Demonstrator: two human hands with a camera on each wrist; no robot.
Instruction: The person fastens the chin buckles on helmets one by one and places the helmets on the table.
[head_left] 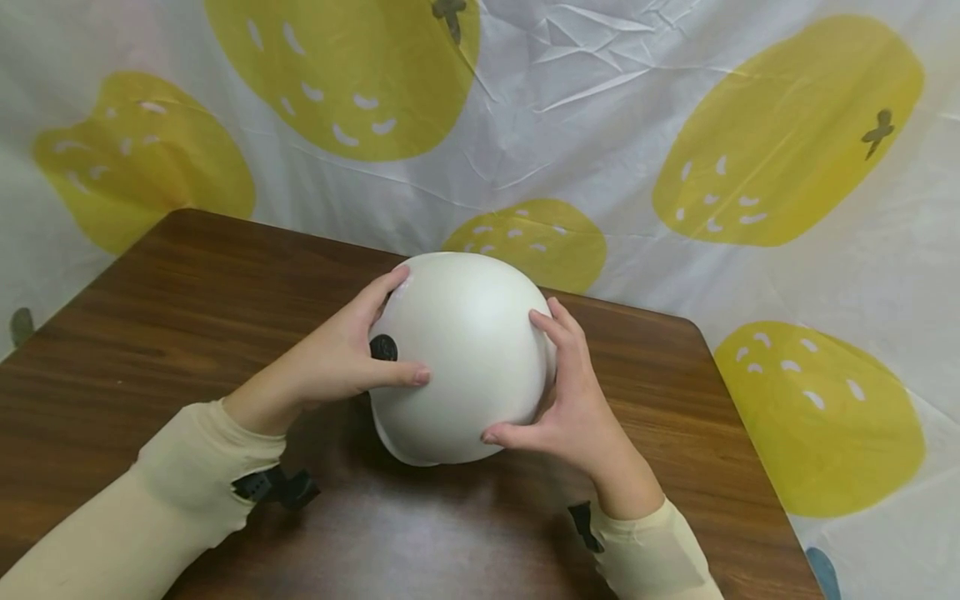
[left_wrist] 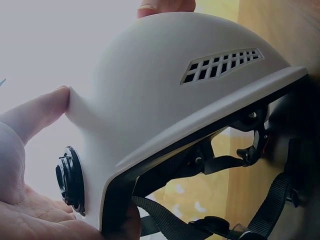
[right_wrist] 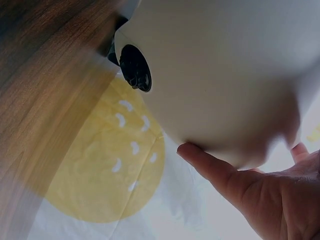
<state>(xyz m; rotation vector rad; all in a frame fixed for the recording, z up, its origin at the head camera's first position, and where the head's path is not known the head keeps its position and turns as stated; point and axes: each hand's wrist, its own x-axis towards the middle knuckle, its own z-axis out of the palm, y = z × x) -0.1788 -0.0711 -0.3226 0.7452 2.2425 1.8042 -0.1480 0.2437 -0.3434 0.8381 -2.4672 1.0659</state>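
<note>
A white helmet [head_left: 465, 350] is held between both hands above the table, its smooth shell facing up in the head view. My left hand [head_left: 337, 354] grips its left side, thumb on the shell and fingers round the far side, beside a round black knob [head_left: 384, 347]. On the opposite side my right hand [head_left: 573, 408] holds the shell, with the thumb near the lower edge. Seen from the left wrist, a vent grille [left_wrist: 222, 65] sits above the brim, and black straps [left_wrist: 270, 212] hang beneath. Another black round piece [right_wrist: 135, 68] shows in the right wrist view.
The dark brown wooden table [head_left: 187, 333] lies under the helmet. Behind it hangs a white cloth [head_left: 600, 125] printed with yellow fruit, close to the table's far edge. A black wrist mount [head_left: 277, 486] sticks out from the left sleeve.
</note>
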